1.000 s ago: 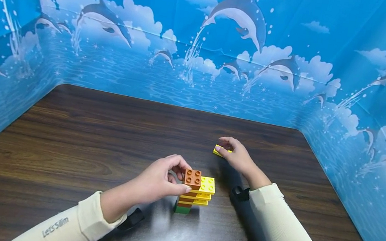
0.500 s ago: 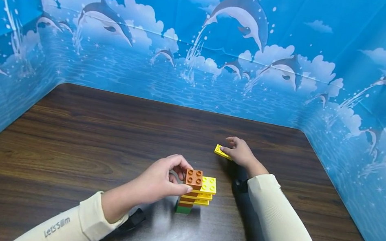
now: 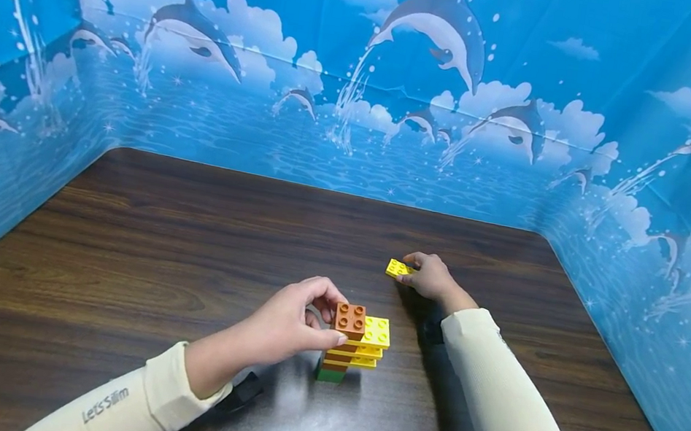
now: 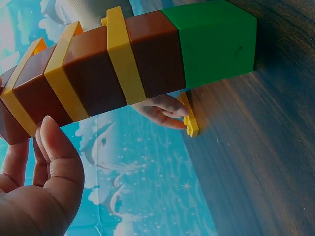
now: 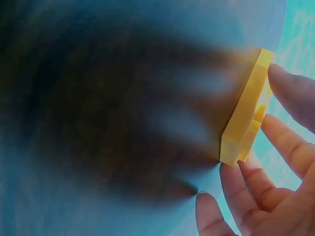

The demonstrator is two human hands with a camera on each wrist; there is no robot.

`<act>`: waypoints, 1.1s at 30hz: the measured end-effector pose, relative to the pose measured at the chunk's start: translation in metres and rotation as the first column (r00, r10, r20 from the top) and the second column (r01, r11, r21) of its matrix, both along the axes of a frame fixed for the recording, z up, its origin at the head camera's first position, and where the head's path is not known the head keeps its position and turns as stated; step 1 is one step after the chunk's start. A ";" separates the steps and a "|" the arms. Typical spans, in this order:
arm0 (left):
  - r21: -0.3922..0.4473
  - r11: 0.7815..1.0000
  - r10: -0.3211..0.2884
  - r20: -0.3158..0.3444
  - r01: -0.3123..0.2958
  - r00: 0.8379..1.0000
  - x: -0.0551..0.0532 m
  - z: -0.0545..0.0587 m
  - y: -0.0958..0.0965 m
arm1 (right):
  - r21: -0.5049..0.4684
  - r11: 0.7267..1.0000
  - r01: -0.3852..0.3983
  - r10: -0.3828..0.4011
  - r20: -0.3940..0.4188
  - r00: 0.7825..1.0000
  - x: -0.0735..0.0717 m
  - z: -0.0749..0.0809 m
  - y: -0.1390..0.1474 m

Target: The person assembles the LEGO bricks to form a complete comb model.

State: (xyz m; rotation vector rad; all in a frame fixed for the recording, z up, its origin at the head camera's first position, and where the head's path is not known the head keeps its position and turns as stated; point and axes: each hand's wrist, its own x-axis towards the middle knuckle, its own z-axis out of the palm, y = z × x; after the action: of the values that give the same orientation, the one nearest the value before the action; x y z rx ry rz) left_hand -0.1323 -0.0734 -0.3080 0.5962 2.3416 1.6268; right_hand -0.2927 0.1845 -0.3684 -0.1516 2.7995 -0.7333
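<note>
A tower of toy building bricks [image 3: 351, 319] stands upright on the table, its base a green brick [image 4: 219, 44] with brown bricks and yellow plates alternating above. The yellow plates stick out to the right, and a brown brick [image 3: 350, 318] tops the stack. My left hand [image 3: 287, 321] grips the tower near its top, thumb on the near side and fingers behind. Farther back and to the right, my right hand [image 3: 432, 278] pinches a loose yellow plate [image 3: 398, 268] lying low at the tabletop. In the right wrist view, thumb and fingertips meet the plate's edges and studded side.
The dark wood-grain table [image 3: 183, 237] reaches back to a blue dolphin-print curtain [image 3: 252, 121], which encloses its far edge and both sides. Dark wrist straps [image 3: 244, 391] sit below the cream sleeves [image 3: 488, 383].
My right fingers lifted off the yellow plate, then came down round it again, a little farther right along it. My left hand keeps its hold on the tower, which has not moved.
</note>
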 end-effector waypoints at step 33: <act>0.017 1.000 -0.005 0.013 0.004 1.000 0.002 0.002 0.000 | 0.260 0.964 -0.063 0.128 -0.242 0.962 0.022 0.010 -0.010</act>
State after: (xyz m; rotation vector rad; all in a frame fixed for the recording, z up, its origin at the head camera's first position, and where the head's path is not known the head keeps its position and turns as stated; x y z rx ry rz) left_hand -0.1300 -0.0734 -0.3059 0.5919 2.3181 1.6447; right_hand -0.2709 0.1745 -0.3581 -0.3566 3.0724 -0.3529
